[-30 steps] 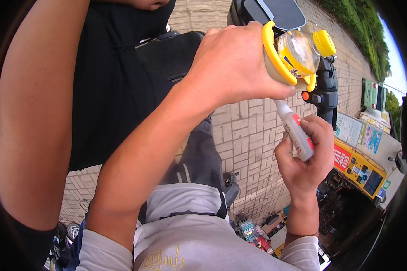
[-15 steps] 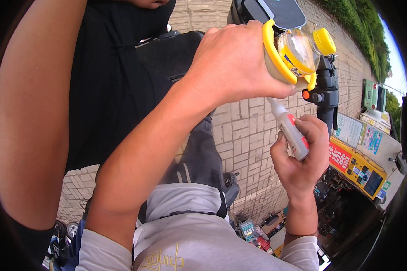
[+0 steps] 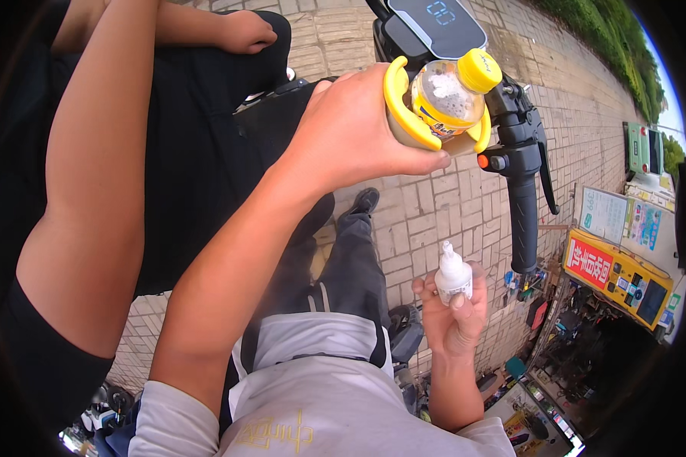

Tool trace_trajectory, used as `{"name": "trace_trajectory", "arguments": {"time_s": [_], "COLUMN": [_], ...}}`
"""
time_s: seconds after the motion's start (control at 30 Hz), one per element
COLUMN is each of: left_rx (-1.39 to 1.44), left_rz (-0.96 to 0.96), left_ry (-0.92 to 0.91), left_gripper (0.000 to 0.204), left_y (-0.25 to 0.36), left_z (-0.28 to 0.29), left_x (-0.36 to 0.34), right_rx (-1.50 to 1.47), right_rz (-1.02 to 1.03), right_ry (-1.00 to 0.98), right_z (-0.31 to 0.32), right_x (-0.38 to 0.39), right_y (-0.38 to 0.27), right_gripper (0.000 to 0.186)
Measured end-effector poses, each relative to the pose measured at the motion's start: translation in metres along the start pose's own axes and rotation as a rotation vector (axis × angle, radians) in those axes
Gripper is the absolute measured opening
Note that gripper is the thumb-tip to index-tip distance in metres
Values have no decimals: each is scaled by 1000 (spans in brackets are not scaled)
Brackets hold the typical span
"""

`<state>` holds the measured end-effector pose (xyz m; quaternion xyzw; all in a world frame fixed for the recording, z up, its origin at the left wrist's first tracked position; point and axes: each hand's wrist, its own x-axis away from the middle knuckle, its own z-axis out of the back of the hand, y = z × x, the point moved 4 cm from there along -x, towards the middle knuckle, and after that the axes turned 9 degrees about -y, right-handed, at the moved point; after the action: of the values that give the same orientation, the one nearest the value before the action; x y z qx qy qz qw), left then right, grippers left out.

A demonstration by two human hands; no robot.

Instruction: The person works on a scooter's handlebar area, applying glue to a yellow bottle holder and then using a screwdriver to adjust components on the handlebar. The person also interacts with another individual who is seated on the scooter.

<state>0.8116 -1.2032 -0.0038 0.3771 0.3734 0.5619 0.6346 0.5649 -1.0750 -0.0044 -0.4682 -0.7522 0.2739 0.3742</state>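
Observation:
My left hand (image 3: pixel 343 129) is wrapped round a cup holder (image 3: pixel 408 114) with a yellow rim and a greyish body. A clear drink bottle (image 3: pixel 443 95) with a yellow cap stands tilted inside it. The holder sits beside the handlebar; whether it is fixed there is hidden. Lower down, my right hand (image 3: pixel 461 316) holds a small white glue-type squeeze bottle (image 3: pixel 453 276) upright by its sides, its narrow nozzle pointing up. That bottle is apart from the holder.
A scooter's display (image 3: pixel 443 29) and black handlebar grip (image 3: pixel 522 221) with a brake lever lie right of the holder. A person in black (image 3: pixel 187 175) sits close on the left. Brick paving (image 3: pixel 411 221) spreads below. A yellow kiosk sign (image 3: pixel 617 278) stands at right.
My right hand has moved down, away from the holder, and the squeeze bottle has turned more upright. The holder with its drink bottle appears further left in view.

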Motion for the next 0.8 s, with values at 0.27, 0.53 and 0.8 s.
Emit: {"name": "trace_trajectory", "arguments": {"time_s": [0.27,0.53,0.8], "left_rx": [10,-41,-15], "left_rz": [18,27,68], "left_ry": [35,22,-26], "left_gripper": [85,85,88], "left_y": [3,3,3], "left_z": [-8,-15,-13], "left_x": [6,14,20], "right_rx": [-759,-696,-682], "right_rz": [-212,-162,-211], "right_ry": [-450,-388,-421], "right_z": [13,31,37], "right_x": [2,-33,-55], "right_y": [62,62,76], "right_gripper": [57,46,55]}}
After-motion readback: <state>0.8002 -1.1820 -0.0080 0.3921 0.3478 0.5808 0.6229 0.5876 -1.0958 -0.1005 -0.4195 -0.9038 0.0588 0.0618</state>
